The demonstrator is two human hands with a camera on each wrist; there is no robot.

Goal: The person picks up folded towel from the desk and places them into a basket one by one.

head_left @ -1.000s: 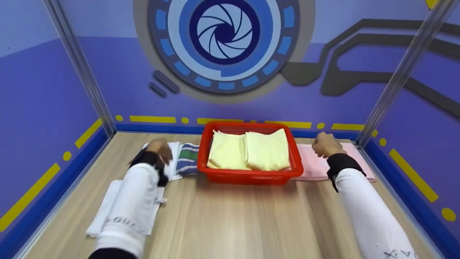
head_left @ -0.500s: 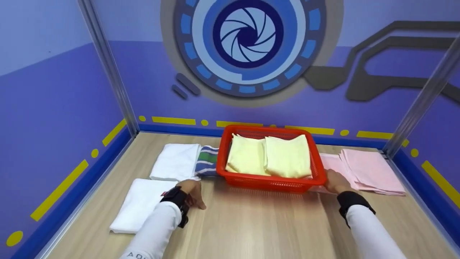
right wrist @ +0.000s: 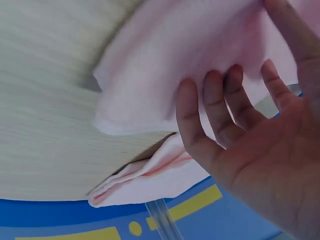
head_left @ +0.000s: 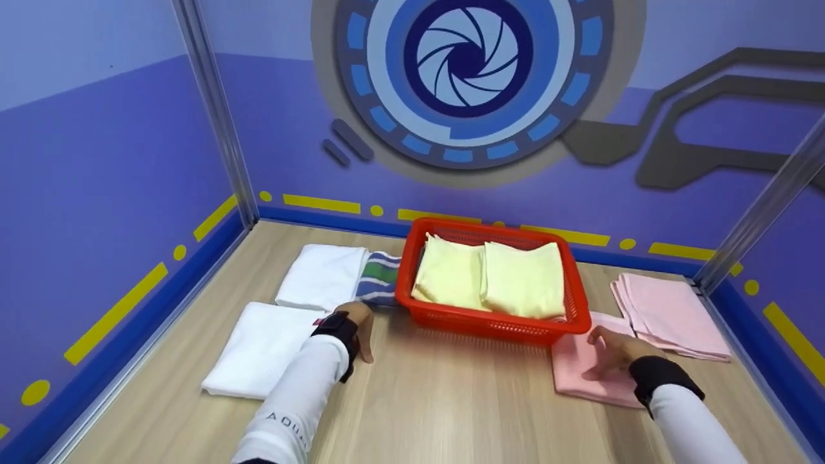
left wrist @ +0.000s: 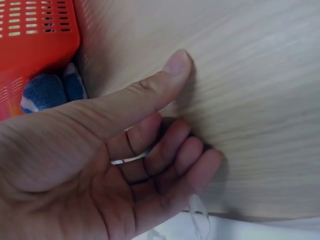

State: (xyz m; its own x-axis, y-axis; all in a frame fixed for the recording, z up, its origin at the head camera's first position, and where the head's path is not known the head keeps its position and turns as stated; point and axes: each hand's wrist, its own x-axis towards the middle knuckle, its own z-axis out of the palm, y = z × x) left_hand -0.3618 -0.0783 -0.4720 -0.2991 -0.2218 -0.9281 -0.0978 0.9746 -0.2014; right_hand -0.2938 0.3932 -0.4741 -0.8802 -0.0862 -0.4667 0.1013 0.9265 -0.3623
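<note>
My right hand (head_left: 619, 353) is over a folded pink towel (head_left: 596, 385) just in front of the basket's right corner. Its fingers (right wrist: 188, 107) are spread and slightly bent, with the fingertips right at the cloth in the right wrist view. A second folded pink towel (head_left: 670, 316) lies behind it at the right. My left hand (head_left: 358, 325) hovers loosely curled, holding nothing, between the red basket (left wrist: 40, 45) and a folded white towel (head_left: 264, 348). The thumb (left wrist: 150, 92) stretches out over bare wood in the left wrist view.
Two folded pale yellow towels (head_left: 523, 277) lie side by side inside the red basket. A blue, green and white striped towel (head_left: 380, 274) sticks out from the basket's left side, against another white towel (head_left: 325, 276). Panelled walls (head_left: 116, 167) enclose the wooden table (head_left: 451, 399).
My right hand came nearer, and one pink towel now lies closer, before the basket's corner. My left hand moved right, off the white towels. The head view turned left.
</note>
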